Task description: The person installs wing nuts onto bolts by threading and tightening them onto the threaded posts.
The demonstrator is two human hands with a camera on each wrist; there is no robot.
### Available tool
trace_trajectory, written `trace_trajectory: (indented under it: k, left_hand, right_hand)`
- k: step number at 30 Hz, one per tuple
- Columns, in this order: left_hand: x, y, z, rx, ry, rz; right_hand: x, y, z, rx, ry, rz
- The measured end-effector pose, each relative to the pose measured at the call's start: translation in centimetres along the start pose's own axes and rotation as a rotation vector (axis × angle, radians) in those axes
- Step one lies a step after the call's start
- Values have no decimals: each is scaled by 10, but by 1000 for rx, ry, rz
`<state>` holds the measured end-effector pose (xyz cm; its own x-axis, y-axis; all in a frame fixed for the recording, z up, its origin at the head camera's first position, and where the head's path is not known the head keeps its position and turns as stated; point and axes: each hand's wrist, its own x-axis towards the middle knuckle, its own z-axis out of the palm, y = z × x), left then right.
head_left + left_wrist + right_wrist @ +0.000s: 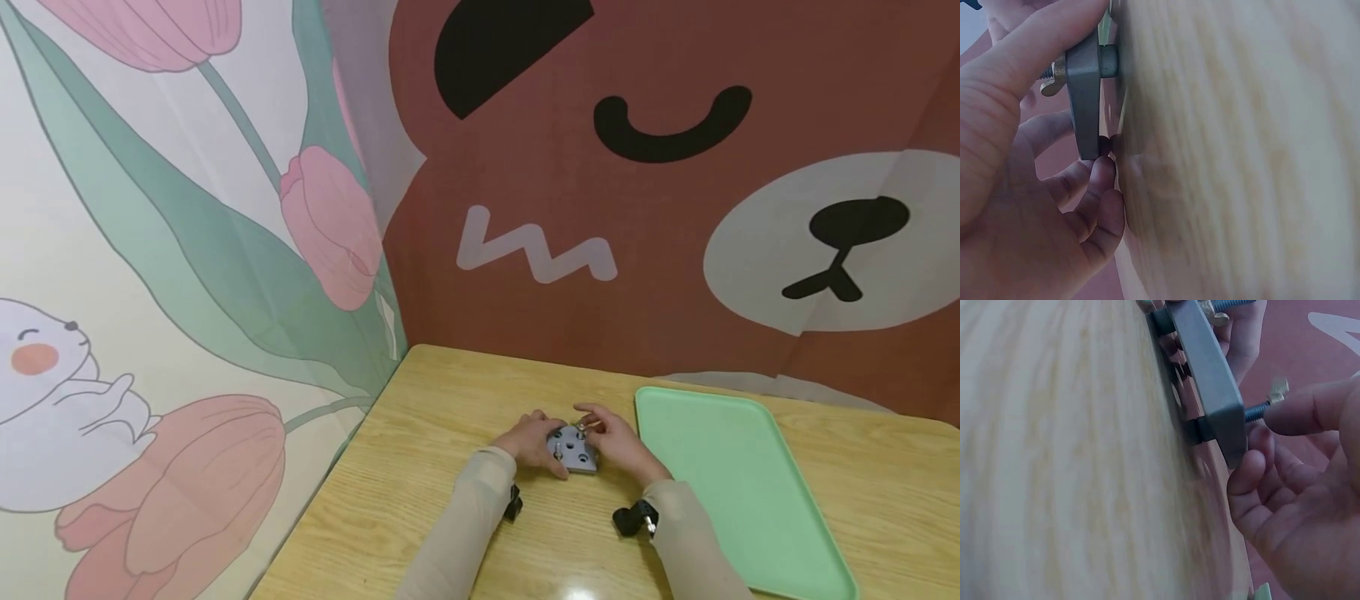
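A grey metal plate (573, 457) with several holes sits just above the wooden tabletop, resting on the heads of bolts put through it. My left hand (531, 442) grips its left side, the thumb across one face and fingers at the far edge. A brass wing nut (1054, 78) sits on the bolt beside that thumb, close to the plate. On the right, another bolt (1256, 412) sticks up, with a wing nut (1278, 390) near its tip. My right hand (617, 442) pinches around that wing nut, its other fingers curled at the plate's edge.
A light green tray (720, 467) lies on the table to the right of the right hand. The wooden table (405, 450) meets printed cloth walls at the back and left. A black wrist camera (635, 518) is strapped to the right wrist.
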<state>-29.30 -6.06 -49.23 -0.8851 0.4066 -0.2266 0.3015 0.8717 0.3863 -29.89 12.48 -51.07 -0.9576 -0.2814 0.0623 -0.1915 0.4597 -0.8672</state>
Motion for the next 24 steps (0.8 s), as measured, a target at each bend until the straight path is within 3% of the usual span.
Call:
trace_trajectory:
  k: [11,19,24]
  left_hand:
    - [0,1,-1,-22,1,4]
    - [1,0,0,-9,3,0]
    - [1,-1,0,2,3,3]
  right_hand:
    - [-1,-1,3,-108,59,42]
    - [0,1,1,115,21,105]
    - [0,-1,2,44,16,87]
